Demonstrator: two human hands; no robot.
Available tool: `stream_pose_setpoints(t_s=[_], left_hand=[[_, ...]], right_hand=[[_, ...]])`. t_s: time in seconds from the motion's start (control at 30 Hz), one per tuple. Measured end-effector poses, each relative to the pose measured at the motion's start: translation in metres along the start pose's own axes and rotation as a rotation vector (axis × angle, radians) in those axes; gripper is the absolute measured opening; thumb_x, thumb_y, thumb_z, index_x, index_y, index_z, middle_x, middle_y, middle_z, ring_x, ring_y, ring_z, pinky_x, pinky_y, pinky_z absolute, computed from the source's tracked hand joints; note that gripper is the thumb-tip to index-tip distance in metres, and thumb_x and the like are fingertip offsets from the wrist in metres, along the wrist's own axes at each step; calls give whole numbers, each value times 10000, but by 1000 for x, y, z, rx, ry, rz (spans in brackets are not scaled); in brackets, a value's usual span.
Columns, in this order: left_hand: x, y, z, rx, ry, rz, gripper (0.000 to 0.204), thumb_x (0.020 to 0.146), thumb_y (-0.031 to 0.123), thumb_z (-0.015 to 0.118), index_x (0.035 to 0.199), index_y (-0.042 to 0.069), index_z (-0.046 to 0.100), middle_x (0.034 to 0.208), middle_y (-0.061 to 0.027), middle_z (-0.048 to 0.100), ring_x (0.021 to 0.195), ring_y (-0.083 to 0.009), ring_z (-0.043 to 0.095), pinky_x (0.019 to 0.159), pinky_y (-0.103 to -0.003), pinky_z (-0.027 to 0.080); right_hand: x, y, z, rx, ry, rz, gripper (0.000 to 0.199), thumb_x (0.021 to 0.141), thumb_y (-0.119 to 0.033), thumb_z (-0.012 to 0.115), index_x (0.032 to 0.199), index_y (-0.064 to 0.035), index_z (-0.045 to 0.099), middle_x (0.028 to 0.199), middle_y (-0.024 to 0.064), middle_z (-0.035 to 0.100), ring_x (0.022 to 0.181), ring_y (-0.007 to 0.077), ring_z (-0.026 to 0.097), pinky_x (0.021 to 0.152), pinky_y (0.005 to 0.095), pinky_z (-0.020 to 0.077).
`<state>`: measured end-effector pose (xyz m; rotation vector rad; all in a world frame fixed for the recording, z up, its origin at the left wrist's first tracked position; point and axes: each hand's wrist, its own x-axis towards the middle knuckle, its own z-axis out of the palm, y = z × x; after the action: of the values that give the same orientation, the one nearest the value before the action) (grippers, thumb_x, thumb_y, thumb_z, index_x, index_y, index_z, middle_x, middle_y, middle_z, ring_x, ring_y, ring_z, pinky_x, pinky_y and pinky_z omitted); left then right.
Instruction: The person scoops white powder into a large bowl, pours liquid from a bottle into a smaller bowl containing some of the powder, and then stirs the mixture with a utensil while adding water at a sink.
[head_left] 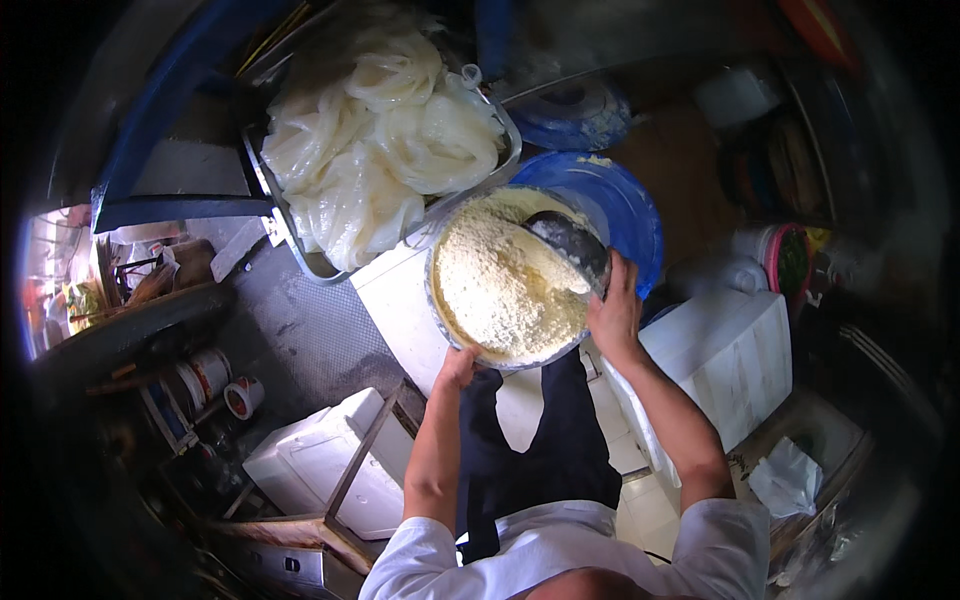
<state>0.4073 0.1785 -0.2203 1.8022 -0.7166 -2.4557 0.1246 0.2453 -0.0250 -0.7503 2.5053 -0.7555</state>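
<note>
Between two bare hands, a round bowl [440, 308] of pale yellow powder [505, 290]

The bowl sits in front of the person's body, its near edge above the dark trousers [580, 430]; whether anything below bears its weight, I cannot tell. The powder is mounded and lumpy, and a small dark scoop [562, 237] lies tilted at its right side, partly in it. The left hand [459, 368] has its grip on the bowl's near-left rim. The right hand [616, 305] is at the right rim, where the scoop's edge meets it; whether that grip closes on the scoop, the rim or both cannot be told.

Just beyond the bowl, partly hidden by it, is a blue basin [640, 215]. To the far left, a metal tray [318, 264] carries a heap of glossy, translucent white sheets [390, 130], with a white surface [395, 310] showing between tray and bowl. Farther out, a white foam box [725, 365] stands to the right, another white box [320, 465] to the lower left, and a crumpled plastic bag [787, 477] lies at lower right
</note>
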Motion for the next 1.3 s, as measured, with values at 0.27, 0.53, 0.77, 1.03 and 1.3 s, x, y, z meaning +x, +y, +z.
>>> stream_pose_setpoints(t_s=[0.27,0.53,0.77,1.03,1.3], left_hand=[[6,-5,-4,-30,-1,4,450,783,-25,485,1229,-36,425,1076,-169,566,876,-322,621,684,-410,561],[2,3,-1,99,-14,-40,498,790,-20,470,1271,-76,355,1182,-216,503,1004,-356,574,804,-470,543],[-5,5,5,49,-11,1,475,793,-10,471,1254,-78,376,1161,-217,514,960,-351,595,772,-453,556],[-5,8,4,-6,-11,-29,478,800,-48,435,1273,-47,364,1170,-203,516,1000,-356,583,783,-455,547],[2,0,-5,13,-20,-50,478,785,-39,447,1258,-57,379,1164,-202,517,1005,-363,574,799,-474,535]], right_hand=[[-10,9,5,-34,89,-78,741,654,85,606,1311,-72,303,1172,211,407,993,455,516,793,484,474],[-17,9,0,9,96,-68,741,648,66,614,1317,-57,320,1215,206,394,1039,436,500,826,467,458],[-14,14,-4,61,156,-84,664,701,46,593,1311,-43,348,1229,230,405,1092,455,462,869,475,434],[-1,59,2,22,286,-81,694,684,44,608,1313,-61,334,1221,221,404,1084,441,479,837,473,451],[45,110,0,-32,391,159,641,690,46,583,1280,-37,349,1198,233,414,1071,454,476,880,477,428]])
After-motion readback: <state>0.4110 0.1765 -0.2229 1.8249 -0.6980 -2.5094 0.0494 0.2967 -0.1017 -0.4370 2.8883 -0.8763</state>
